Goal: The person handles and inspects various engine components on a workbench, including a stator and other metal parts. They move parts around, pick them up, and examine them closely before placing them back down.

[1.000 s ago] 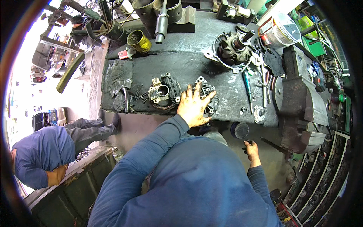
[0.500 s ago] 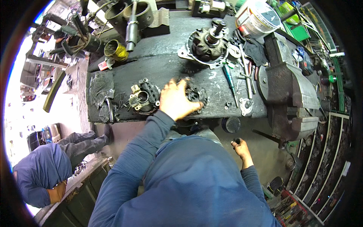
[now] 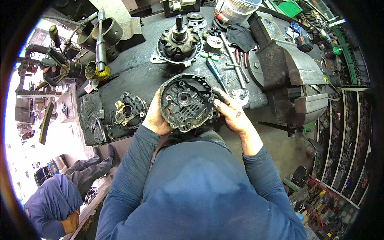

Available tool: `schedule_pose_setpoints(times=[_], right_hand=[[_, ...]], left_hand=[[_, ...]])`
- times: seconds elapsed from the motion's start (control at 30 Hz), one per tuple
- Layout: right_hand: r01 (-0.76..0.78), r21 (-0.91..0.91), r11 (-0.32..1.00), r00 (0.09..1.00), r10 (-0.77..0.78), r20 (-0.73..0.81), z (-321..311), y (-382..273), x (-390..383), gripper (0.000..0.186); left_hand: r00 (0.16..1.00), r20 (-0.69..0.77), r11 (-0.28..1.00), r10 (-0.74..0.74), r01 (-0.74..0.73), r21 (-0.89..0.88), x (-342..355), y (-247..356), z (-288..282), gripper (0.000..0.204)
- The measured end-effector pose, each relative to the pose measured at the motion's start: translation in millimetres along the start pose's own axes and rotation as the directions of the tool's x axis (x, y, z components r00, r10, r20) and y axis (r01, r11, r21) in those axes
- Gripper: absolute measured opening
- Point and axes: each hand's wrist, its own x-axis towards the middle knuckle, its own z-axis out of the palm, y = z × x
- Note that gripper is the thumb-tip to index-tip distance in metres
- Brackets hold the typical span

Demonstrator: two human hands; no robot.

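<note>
Head view: grimy, round, slotted housing (image 3: 187,105); left grip (image 3: 156,117), right grip (image 3: 234,115) pinching sides.

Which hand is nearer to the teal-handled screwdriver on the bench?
Right. The right hand is just below the screwdriver in the picture; the left hand is farther, across the round housing.

A person's left hand (image 3: 156,116) and right hand (image 3: 236,115) grip opposite sides of a round, grimy metal housing (image 3: 190,110), its hollow face toward the camera, by a dark workbench (image 3: 136,78). Beyond it sits a finned rotor (image 3: 179,45); rightward lie a teal screwdriver (image 3: 215,72) and a bulky vise (image 3: 294,68). Lower left, a co-worker (image 3: 54,202) wears blue.
</note>
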Motion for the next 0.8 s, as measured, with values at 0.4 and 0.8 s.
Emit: schedule_pose_setpoints(times=[0.4, 0.8], right_hand=[[-0.030, 0.379, 0.925, 0.986, 0.089, -0.141, 22.2, 40.7, 13.2, 0.060], [-0.142, 0.397, 0.906, 0.966, 0.215, -0.144, 16.6, 53.5, 12.6, 0.054]], left_hand=[[0.956, 0.008, 0.908, 0.294, -0.282, 0.309, -23.6, -6.1, -27.1, 0.040], [0.899, -0.100, 0.783, 0.427, -0.311, 0.539, -21.7, -17.2, -60.1, 0.032]])
